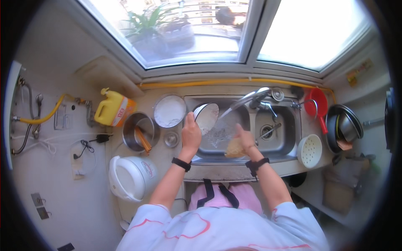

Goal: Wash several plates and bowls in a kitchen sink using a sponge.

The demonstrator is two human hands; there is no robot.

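Observation:
My left hand [191,133] grips the rim of a white bowl with a dark edge [207,117], tilted over the left basin of a steel double sink [201,157]. In my right hand [245,139] is a tan sponge or cloth [235,148], low over the same basin; the hand is a little blurred. Water runs from the chrome faucet [248,98] into the basin, just right of the bowl. Left of the sink stands a round bowl or dish with white contents [170,111]. What lies under my right hand is hidden.
At left stand a yellow jug [110,108], a steel pot [127,135] with brown sticks, a metal sink strainer [171,139] and a white rice cooker [135,177]. To the right are a red dipper [315,102], a white colander [309,151] and stacked pans [333,125]. A yellow hose [201,83] runs behind the sink.

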